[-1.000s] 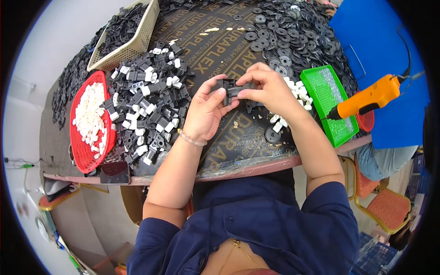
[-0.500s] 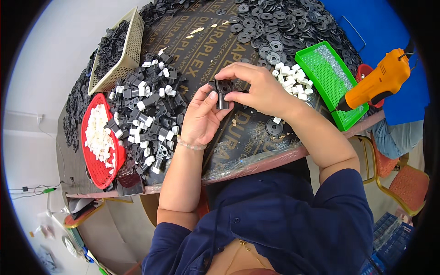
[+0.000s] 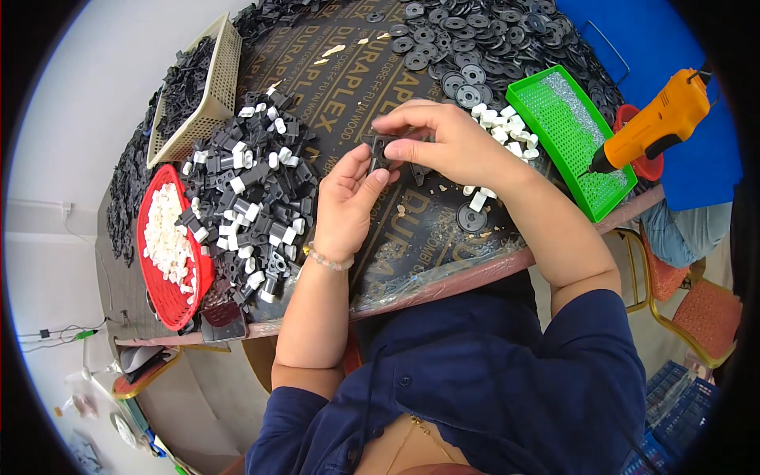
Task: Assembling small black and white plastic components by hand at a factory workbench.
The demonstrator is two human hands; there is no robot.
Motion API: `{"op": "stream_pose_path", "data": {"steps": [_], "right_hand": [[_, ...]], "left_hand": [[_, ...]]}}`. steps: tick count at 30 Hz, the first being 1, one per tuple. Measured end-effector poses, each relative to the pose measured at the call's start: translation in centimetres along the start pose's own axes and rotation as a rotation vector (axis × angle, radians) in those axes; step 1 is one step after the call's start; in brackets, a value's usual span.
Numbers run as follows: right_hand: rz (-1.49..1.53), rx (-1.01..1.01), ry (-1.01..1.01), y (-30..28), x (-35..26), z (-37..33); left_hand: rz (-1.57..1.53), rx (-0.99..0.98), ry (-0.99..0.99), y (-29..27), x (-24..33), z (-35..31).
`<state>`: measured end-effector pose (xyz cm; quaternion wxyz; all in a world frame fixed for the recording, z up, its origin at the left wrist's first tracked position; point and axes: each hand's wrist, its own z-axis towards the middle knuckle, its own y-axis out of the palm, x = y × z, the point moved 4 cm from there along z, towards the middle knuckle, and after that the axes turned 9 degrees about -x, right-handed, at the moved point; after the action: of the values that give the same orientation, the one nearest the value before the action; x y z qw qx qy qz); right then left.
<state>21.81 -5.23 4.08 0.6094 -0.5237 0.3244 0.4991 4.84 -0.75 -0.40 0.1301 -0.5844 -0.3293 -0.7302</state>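
Observation:
A small black plastic part (image 3: 381, 152) with holes in it is held between my two hands above the middle of the table. My left hand (image 3: 348, 198) pinches its near and left side with thumb and fingers. From above and the right, my right hand (image 3: 443, 142) grips the same part, thumb pressed on its face. Just under my right hand lies another dark piece (image 3: 420, 172), partly covered. To the left spreads a heap of black parts with white caps (image 3: 253, 190). Loose white pieces (image 3: 507, 131) lie right of my right hand.
A red basket (image 3: 204, 277) of white pieces and a cream crate (image 3: 228, 79) of black parts stand left. Black discs (image 3: 507, 39) pile up at the far right. An orange electric screwdriver (image 3: 653, 123) hangs over a green tray (image 3: 546, 131) of small metal bits, beside a red bowl (image 3: 651, 166).
The black part has turned in my hands; its smooth cylinder, visible before, no longer shows. My left thumb and fingers have shifted their hold. The view has moved slightly.

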Motion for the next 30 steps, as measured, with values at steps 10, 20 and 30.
{"op": "stream_pose_path", "data": {"steps": [10, 20, 30], "right_hand": [[-0.068, -0.017, 0.069, -0.2, -0.3, -0.2], [-1.02, 0.108, 0.543, -8.4, 3.4, -1.7], [-1.078, 0.063, 0.447, -6.5, 5.4, -0.8]], "left_hand": [[0.402, 0.089, -0.027, -0.2, 1.0, -0.3], [-0.157, 0.151, 0.022, -2.4, 0.1, 0.2], [-0.324, 0.169, -0.035, -1.9, 1.3, 0.1]]}}
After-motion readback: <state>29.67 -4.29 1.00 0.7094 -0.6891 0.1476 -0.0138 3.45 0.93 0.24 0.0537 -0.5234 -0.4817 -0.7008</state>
